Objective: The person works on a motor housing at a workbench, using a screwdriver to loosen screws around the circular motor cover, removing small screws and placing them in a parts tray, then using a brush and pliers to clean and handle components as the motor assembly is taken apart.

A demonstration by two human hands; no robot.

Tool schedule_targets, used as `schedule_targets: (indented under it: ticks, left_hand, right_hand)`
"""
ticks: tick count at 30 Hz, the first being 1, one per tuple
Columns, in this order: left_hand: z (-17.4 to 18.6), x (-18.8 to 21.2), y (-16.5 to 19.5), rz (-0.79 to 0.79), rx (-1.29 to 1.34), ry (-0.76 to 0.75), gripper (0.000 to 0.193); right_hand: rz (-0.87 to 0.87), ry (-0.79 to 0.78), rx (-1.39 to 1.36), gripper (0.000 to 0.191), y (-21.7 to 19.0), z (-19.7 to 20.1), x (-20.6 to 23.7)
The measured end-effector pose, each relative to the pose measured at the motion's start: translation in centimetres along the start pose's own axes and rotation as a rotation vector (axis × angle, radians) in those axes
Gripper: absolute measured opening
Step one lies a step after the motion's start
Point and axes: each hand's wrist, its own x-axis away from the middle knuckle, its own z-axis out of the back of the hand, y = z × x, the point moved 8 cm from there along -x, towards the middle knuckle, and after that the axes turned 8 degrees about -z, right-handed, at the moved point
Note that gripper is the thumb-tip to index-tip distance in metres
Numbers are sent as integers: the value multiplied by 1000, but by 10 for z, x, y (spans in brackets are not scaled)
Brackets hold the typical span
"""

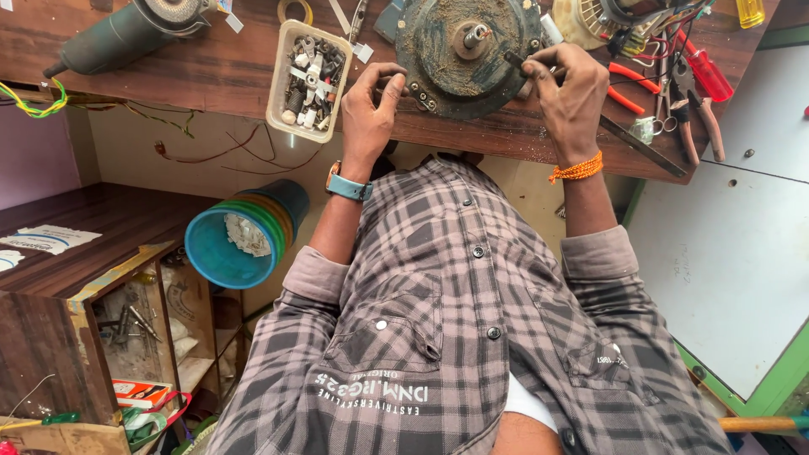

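Motor housing (466, 52), round, dusty, shaft up: lies on wooden workbench (211, 72), at its near edge. Left hand (371, 105): fingers curled against housing's rim. Right hand (569, 93): fingertips pinched together on small dark tool (514, 61) at the rim. Plastic tray (308, 80) of screws just beside; pliers (695, 105) to the right.

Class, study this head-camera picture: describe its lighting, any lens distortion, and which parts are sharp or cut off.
Head view: even, soft light without hard glare; the wide lens bows the wooden bench edge and stretches the checked shirt. The left hand, right hand and the round dusty motor housing between them are sharp. The tray of small parts is clear; the grinder is cut by the top edge.
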Motion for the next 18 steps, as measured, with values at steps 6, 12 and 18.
schedule_targets:
  ticks: [6,12,18]
  left_hand:
    - [1,-5,-12,-38,-123,47,34]
    - [-15,1,-46,313,173,32,53]
    - [-11,-6,-48,261,172,-14,51]
  right_hand:
    - [141,9,41,17,-16,-4,-10]
    - [263,-52,72,27,-19,8,-7]
    - [-141,-15,-384,41,40,32,0]
